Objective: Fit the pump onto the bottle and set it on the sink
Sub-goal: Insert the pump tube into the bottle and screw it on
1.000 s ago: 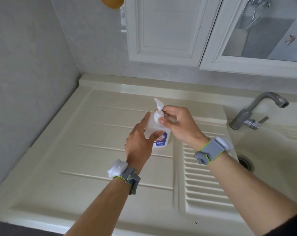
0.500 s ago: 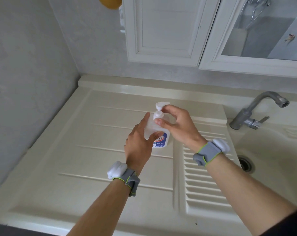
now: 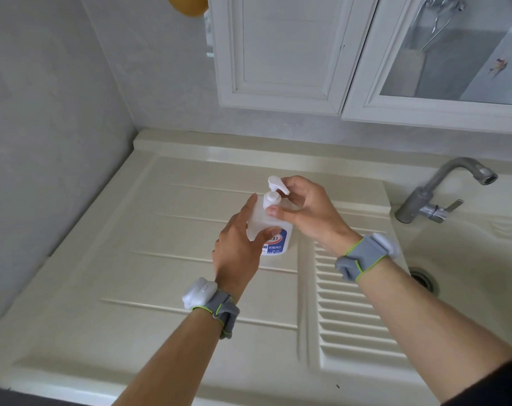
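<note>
A translucent white bottle (image 3: 279, 240) with a red and blue label stands upright on the cream drainboard of the sink (image 3: 190, 259). My left hand (image 3: 240, 244) wraps around the bottle's body from the left. A white pump (image 3: 273, 190) sits on the bottle's neck, its nozzle pointing right. My right hand (image 3: 307, 212) grips the pump, thumb at the collar and fingers behind the nozzle. Part of the bottle is hidden behind my left hand.
A grey metal tap (image 3: 433, 194) stands at the right, over the basin with its drain (image 3: 421, 278). A ribbed washboard section (image 3: 354, 312) lies under my right forearm. White cabinet doors (image 3: 281, 51) hang above the back wall. A grey wall closes the left side.
The pump head has turned on the neck: its nozzle pointed up-left, then right. My right hand shifted its fingers around the pump. The bottle and my left hand stayed in place.
</note>
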Demonstrator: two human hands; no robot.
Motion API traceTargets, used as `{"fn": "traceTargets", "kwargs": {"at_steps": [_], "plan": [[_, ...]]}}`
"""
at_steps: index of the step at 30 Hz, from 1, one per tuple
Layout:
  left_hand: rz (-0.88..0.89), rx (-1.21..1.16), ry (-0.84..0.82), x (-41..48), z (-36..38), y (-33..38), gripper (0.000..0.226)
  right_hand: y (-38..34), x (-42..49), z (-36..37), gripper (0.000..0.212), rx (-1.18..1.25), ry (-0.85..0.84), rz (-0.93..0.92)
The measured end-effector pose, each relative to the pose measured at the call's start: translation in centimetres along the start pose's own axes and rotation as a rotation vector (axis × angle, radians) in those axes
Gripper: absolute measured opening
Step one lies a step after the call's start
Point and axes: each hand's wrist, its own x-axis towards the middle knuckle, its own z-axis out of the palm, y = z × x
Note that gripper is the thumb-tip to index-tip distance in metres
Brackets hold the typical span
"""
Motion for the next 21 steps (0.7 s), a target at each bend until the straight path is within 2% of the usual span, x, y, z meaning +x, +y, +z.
{"fn": "traceTargets", "kwargs": {"at_steps": [4, 8, 14, 21], "plan": [[-0.004, 0.002, 0.001, -0.1, 0.1, 0.0, 0.078, 0.3, 0.0, -0.4, 0.033, -0.045, -0.083, -0.012], [0.008, 0.001, 0.007, -0.1, 0.1, 0.1, 0.078, 0.5, 0.0, 0.2, 0.028, 0.001, 0.038, -0.042], [-0.005, -0.011, 0.004, 0.1, 0.1, -0.1, 0.077, 1.1, 0.2, 1.2, 0.037, 0.005, 0.150, -0.065], [-0.002, -0.026, -0.007, 0.1, -0.2, 0.1, 0.074, 0.4, 1.4, -0.7, 0.039, 0.004, -0.181, -0.006]]}}
